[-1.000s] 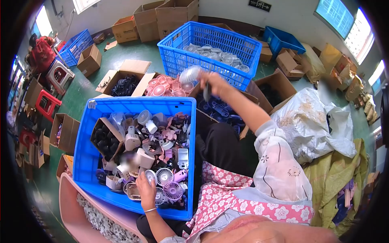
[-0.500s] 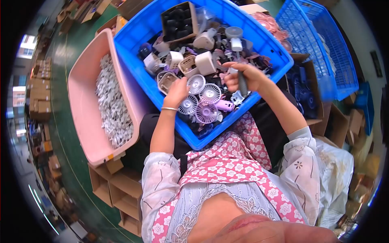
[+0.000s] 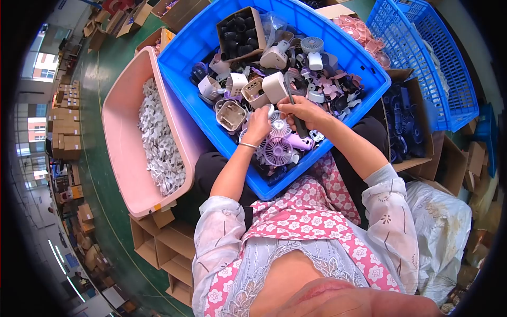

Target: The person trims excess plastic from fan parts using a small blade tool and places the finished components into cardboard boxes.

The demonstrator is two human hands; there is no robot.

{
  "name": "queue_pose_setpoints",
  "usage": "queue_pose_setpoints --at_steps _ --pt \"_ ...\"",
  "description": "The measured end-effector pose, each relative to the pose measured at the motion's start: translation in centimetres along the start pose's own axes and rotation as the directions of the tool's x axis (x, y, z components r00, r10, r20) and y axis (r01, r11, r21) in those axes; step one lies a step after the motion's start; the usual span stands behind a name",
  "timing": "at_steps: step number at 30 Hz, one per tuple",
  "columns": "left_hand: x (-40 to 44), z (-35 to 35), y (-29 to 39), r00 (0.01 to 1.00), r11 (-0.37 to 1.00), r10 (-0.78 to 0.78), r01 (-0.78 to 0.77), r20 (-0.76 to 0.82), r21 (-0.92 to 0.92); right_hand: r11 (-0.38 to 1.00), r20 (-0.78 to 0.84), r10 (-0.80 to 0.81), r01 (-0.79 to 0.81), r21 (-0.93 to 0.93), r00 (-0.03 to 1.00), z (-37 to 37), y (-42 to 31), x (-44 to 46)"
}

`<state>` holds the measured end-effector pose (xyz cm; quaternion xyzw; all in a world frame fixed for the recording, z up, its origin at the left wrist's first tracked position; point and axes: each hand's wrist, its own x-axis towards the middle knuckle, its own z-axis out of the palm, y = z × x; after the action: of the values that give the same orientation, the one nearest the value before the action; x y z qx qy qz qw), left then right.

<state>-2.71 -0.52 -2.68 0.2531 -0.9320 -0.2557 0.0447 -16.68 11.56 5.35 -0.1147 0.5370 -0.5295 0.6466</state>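
Pointing forward, slightly left: dark tool

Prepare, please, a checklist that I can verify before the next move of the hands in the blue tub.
1. Right hand grips the dark-handled tool: ok.
2. Left hand has a firm hold on a part: cannot tell; its grasp is partly hidden.
3. Space beside the hands is clear: not ok; purple fan grille lies there.
4. Black parts sit inside the small carton: ok.
5. White pieces sit inside the pink tub: ok.
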Motion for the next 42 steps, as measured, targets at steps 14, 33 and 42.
queue_pose_setpoints --at_steps 14,33,42 --pt "-0.8 -8.6 0.5 0.955 0.974 -0.156 0.106 -0.252 -0.200 0.246 -0.014 -0.509 0.130 -0.960 0.860 -1.8 2.4 3.4" --pt "-1.5 -11.3 -0.3 0.939 0.965 -0.262 0.250 -0.221 -0.082 0.336 0.314 -0.220 0.374 -0.865 0.924 -0.7 6.3 3.5" --pt "-0.5 -10.7 3.6 0.908 0.130 -0.189 0.401 0.374 -0.907 0.939 0.055 -0.318 0.322 -0.120 0.947 0.2 -3.2 0.3"
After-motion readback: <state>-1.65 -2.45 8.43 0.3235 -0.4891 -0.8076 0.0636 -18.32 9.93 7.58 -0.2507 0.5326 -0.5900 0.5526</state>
